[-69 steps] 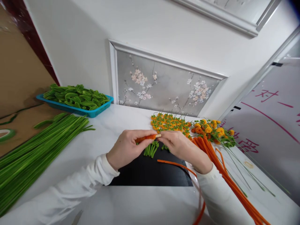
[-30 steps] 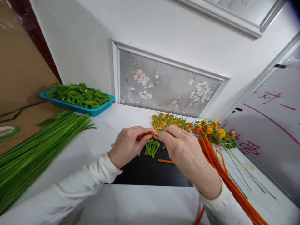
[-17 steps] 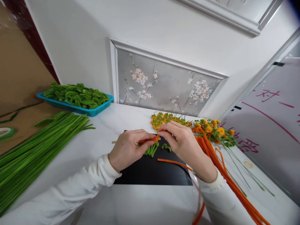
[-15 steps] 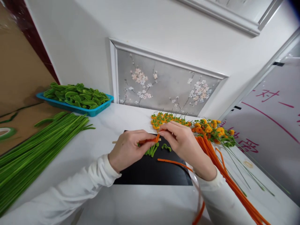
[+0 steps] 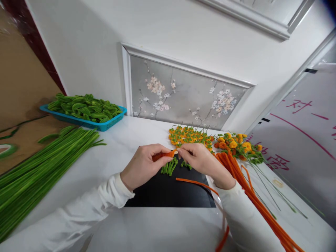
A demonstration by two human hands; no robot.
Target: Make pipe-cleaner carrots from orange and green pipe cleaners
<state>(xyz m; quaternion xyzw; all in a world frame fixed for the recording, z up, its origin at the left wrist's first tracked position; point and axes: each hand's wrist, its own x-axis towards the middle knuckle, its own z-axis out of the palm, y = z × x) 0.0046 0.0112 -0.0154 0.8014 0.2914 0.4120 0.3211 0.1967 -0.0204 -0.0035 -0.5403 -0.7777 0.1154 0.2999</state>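
Note:
Over a black mat [image 5: 168,194], my left hand [image 5: 145,161] is closed around an orange chenille stem [image 5: 164,155] that seems wound on a thin pale wooden stick [image 5: 176,152]. Fingers of my right hand [image 5: 196,159] pinch at the tip of that stick, touching the end of the orange winding. Below the hands lie short green chenille pieces [image 5: 169,167] in a row, and a few curled green bits [image 5: 186,165] sit beside them. A loose orange chenille stem [image 5: 196,182] stretches across the mat's right side.
A blue basket [image 5: 105,125] heaped with green looped leaves stands back left. Long green chenille stems [image 5: 47,175] lie in front of it. Orange-and-green flower pieces [image 5: 183,134], finished-looking flowers [image 5: 236,143] and a bundle of orange stems [image 5: 252,199] lie on the right.
My right hand has lowered slightly and come in against the stick's tip. The short orange end that stood up between my hands now lies against the winding. My left hand keeps its grip.

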